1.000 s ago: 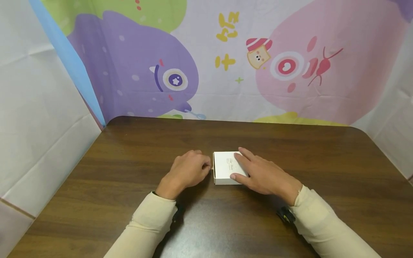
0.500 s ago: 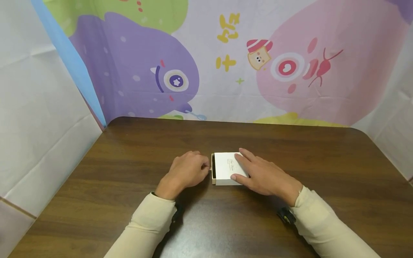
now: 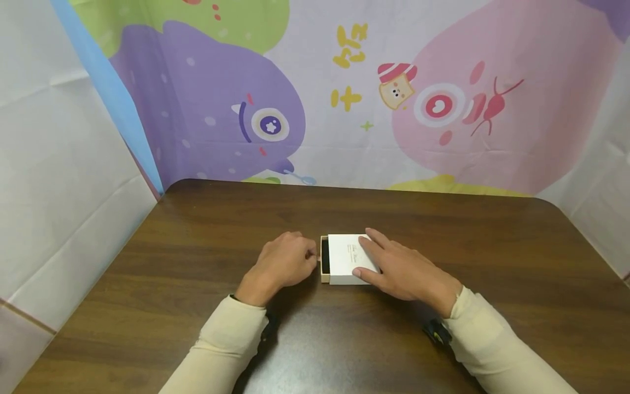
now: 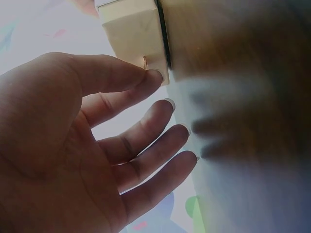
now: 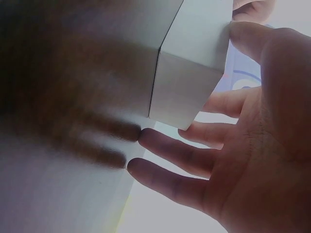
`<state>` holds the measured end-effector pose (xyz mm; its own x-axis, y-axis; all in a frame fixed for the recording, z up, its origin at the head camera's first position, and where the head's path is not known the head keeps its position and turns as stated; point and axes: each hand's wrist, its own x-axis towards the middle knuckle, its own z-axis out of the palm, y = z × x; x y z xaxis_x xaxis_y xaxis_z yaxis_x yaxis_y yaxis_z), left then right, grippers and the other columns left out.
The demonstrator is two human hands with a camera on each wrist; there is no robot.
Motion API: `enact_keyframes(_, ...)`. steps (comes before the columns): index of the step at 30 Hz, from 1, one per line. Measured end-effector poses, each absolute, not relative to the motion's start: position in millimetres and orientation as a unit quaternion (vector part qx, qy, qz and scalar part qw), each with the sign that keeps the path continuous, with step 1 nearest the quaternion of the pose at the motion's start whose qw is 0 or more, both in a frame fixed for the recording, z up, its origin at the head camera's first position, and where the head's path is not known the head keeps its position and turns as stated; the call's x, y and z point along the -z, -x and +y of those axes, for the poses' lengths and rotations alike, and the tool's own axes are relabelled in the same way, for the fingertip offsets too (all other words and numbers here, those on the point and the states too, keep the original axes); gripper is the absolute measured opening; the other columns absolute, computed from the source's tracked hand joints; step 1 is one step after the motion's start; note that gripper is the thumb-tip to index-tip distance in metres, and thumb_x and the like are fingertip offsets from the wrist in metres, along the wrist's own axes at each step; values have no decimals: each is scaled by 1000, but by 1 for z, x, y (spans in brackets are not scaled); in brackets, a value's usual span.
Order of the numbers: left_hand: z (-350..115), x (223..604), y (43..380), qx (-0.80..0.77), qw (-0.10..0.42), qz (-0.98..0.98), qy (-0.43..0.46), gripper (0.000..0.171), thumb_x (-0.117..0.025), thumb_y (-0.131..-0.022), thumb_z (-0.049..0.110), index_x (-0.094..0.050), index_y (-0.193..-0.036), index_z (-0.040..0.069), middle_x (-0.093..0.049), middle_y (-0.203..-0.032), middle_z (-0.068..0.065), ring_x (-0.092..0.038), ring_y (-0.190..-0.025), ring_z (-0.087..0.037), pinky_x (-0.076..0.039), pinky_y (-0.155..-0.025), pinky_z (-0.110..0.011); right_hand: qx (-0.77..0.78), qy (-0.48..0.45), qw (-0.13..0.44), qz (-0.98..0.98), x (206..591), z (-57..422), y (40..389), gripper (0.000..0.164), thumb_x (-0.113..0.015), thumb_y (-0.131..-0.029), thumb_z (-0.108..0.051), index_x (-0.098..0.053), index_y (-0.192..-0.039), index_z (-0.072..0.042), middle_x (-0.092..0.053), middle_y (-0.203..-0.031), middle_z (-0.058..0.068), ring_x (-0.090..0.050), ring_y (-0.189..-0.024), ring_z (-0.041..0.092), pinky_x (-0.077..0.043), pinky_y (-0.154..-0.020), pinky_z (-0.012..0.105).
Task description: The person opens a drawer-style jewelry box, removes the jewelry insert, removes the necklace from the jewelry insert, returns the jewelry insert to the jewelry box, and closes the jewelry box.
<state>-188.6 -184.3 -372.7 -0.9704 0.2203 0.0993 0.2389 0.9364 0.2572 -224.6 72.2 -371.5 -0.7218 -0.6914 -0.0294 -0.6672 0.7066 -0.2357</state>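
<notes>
White box: A white box lies flat on a brown wood-grain table, between a person's two hands; the pale lettering on its upper face is too small to read.
Drawer: A tan drawer stands partly out of the box at the end facing the left hand, baring a narrow strip of black lining.
Pull tab: A small tab juts from the drawer's outer face, seen close up from the left wrist.
Left hand: The left hand pinches the tab between thumb and forefinger, its other three fingers reaching out loosely and apart from one another.
Right hand: The right hand lies over the opposite end of the box, thumb and forefinger resting on the upper face, fingers extended rather than clenched; the ring and little fingers reach down beside the box, near the table.
Sleeves: Cream sleeves cover both forearms, with a dark device below the right wrist.
Backdrop: A cloth behind the table shows a purple creature, a pink creature and a slice of bread in a red-and-white hat.
</notes>
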Motion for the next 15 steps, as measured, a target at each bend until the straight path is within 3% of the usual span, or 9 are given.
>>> enact_keyframes(15,-189,373,189,127,29,-986,108,11,-66,-90,25,-75,-86,28,-65,-92,6,-63,-91,-20,-51,-70,-50,108,369,62,921,371,72,225,79,-45,-100,-60,-32,-156,-5,-22,-163,19,-43,-137,41,-44,-98,57)
